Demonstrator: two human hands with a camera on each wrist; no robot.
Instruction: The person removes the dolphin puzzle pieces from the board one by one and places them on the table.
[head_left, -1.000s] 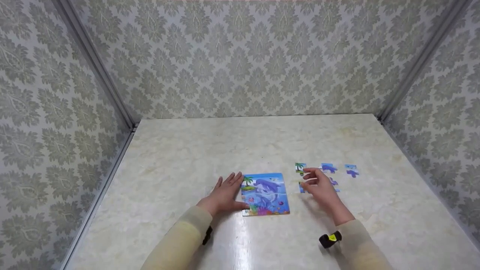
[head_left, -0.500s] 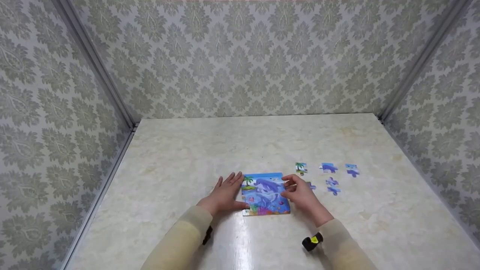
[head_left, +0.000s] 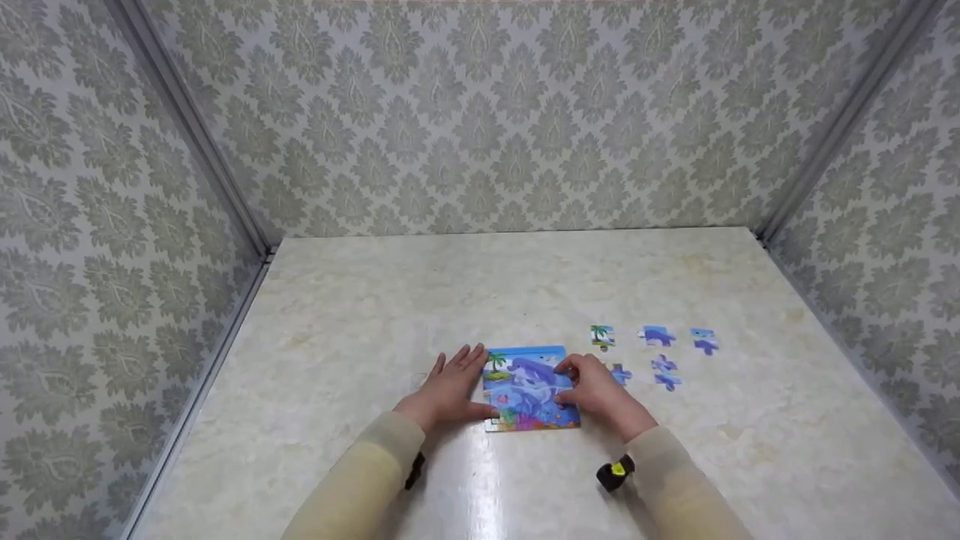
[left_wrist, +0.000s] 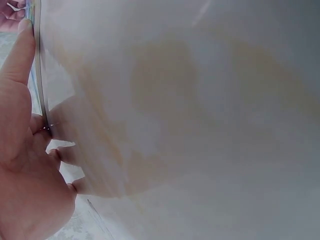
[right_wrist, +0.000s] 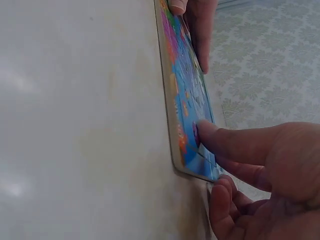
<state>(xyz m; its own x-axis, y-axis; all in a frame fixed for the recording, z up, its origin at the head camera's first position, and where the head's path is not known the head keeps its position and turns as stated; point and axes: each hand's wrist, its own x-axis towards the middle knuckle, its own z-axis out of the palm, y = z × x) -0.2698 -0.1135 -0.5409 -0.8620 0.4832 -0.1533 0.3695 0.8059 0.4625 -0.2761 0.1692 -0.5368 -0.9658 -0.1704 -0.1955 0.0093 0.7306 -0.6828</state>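
A flat square puzzle board (head_left: 525, 390) with a dolphin sea picture lies on the table. My left hand (head_left: 448, 391) rests at its left side, fingers spread straight, the thumb on the lower left corner; the left wrist view shows that hand (left_wrist: 25, 145) along the board's edge. My right hand (head_left: 596, 391) is over the board's right side, thumb and bent fingertips on the picture. In the right wrist view the right hand (right_wrist: 270, 170) has its thumb near a purple spot; I cannot tell whether a piece is between the fingers.
Loose puzzle pieces lie right of the board: a palm-tree piece (head_left: 601, 335), a dolphin piece (head_left: 656, 336), a blue and purple piece (head_left: 703, 340), two small purple ones (head_left: 665, 373), and one piece (head_left: 621, 373) beside the right hand. Patterned walls (head_left: 480, 112) enclose the pale table (head_left: 360, 315).
My right hand has moved left from the loose pieces onto the right part of the puzzle board, uncovering pieces behind it. My left hand stays in place.
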